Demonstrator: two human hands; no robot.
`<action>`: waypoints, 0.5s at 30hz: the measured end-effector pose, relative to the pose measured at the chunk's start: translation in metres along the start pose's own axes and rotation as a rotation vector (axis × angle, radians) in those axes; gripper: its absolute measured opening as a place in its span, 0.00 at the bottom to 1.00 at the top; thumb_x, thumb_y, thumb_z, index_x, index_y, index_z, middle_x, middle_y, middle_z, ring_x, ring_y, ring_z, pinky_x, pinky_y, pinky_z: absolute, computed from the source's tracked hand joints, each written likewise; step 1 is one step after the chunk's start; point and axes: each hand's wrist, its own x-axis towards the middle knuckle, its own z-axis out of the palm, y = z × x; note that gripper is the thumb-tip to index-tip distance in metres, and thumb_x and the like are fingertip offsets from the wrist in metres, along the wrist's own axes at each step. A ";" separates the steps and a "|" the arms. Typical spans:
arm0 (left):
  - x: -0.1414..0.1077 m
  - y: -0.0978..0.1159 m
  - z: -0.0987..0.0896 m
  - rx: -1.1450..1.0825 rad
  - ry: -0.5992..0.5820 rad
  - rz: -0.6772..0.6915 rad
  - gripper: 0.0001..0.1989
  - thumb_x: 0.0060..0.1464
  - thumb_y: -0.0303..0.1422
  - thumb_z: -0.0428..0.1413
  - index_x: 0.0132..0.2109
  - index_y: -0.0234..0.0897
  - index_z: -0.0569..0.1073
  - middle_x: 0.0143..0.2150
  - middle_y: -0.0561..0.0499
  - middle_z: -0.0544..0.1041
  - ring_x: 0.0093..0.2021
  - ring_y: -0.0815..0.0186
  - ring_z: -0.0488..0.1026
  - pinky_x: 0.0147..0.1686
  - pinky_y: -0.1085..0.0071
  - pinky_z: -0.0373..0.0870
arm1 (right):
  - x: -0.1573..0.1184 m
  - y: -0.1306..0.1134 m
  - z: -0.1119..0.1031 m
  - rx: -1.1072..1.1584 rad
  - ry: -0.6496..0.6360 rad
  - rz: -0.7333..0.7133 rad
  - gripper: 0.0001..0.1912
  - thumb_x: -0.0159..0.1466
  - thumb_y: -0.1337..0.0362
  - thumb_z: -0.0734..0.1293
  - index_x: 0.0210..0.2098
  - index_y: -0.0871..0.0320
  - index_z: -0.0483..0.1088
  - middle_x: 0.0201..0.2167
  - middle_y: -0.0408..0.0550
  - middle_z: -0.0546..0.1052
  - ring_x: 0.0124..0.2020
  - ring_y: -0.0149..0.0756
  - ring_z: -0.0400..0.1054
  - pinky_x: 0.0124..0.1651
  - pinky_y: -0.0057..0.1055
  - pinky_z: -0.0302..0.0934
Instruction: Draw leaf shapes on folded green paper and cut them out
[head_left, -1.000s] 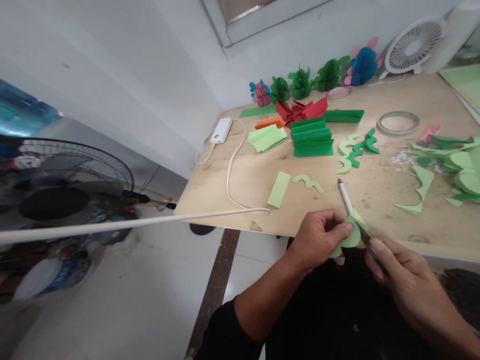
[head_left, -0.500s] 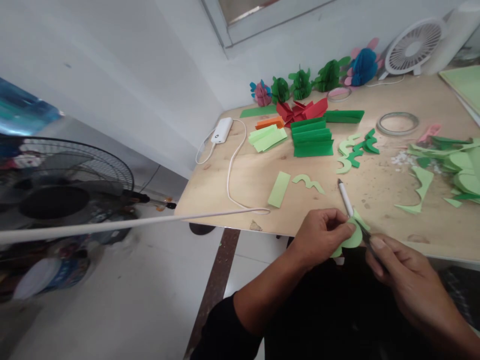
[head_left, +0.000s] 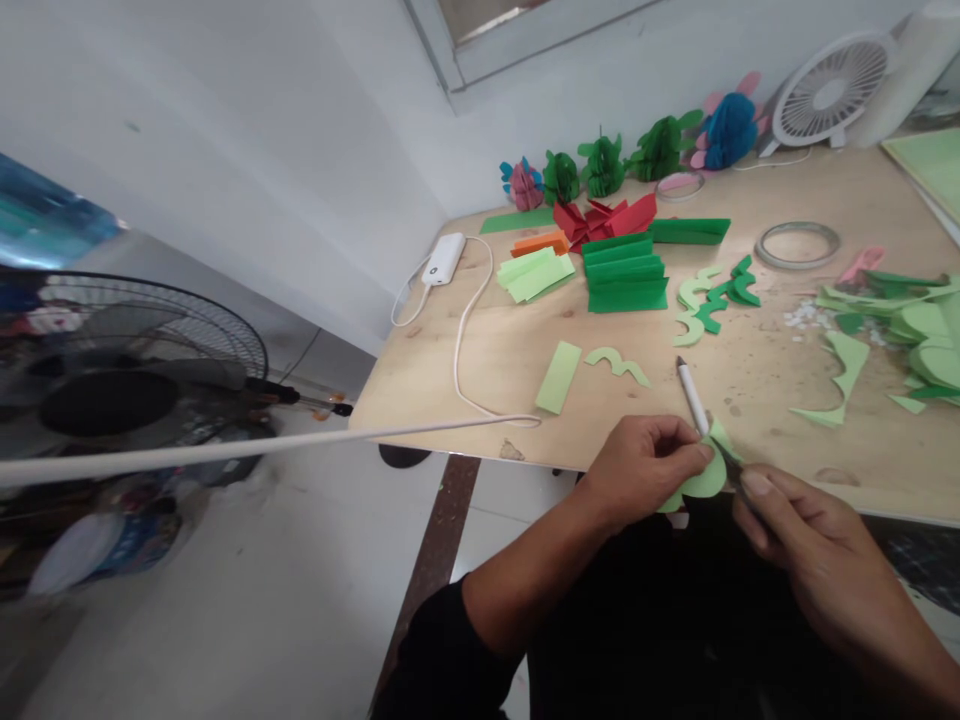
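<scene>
1. Left hand (head_left: 646,470) pinches scalloped pale-green paper (head_left: 706,478) over the front edge of flat light-wood tabletop (head_left: 427,375); right hand (head_left: 799,525), near but apart, grips dark scissors-like tool (head_left: 732,470) against it.
2. Room: round black wire-caged fan (head_left: 109,402), glossy pale tile floor (head_left: 307,560). Tabletop: pleated dark-green paper (head_left: 626,275), round white plastic fan (head_left: 829,95).
3. Translucent blue container (head_left: 52,215) cut off at left; tool mostly hidden by right hand, shape hard to read.

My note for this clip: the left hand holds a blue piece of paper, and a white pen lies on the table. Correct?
Not quite: the paper in the left hand is light green, as the head view shows. The white pen does lie on the table.
</scene>
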 end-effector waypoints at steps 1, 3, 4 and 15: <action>0.000 0.000 0.000 0.006 0.002 0.003 0.09 0.51 0.36 0.58 0.28 0.35 0.70 0.24 0.54 0.69 0.23 0.74 0.63 0.23 0.77 0.59 | 0.000 0.000 0.000 0.000 0.001 0.000 0.28 0.63 0.42 0.62 0.15 0.54 0.60 0.15 0.41 0.58 0.19 0.29 0.50 0.21 0.29 0.48; 0.001 0.001 -0.001 0.019 0.009 0.002 0.09 0.51 0.35 0.58 0.28 0.34 0.71 0.25 0.54 0.70 0.25 0.74 0.64 0.25 0.77 0.60 | 0.000 0.001 0.000 0.001 0.006 0.010 0.29 0.63 0.42 0.62 0.15 0.54 0.60 0.15 0.40 0.58 0.19 0.28 0.50 0.21 0.29 0.48; 0.001 0.001 -0.001 0.022 0.009 -0.005 0.09 0.51 0.35 0.58 0.28 0.34 0.71 0.25 0.54 0.70 0.26 0.74 0.64 0.26 0.77 0.60 | 0.000 0.001 0.000 0.002 0.005 0.017 0.29 0.63 0.41 0.62 0.15 0.54 0.60 0.15 0.40 0.58 0.19 0.28 0.51 0.21 0.29 0.49; 0.003 0.000 -0.004 0.061 -0.018 -0.005 0.09 0.52 0.35 0.57 0.28 0.34 0.72 0.26 0.53 0.71 0.26 0.73 0.65 0.27 0.76 0.60 | 0.001 -0.005 0.001 -0.013 0.010 -0.017 0.29 0.63 0.41 0.62 0.15 0.53 0.60 0.14 0.41 0.58 0.18 0.29 0.50 0.19 0.29 0.47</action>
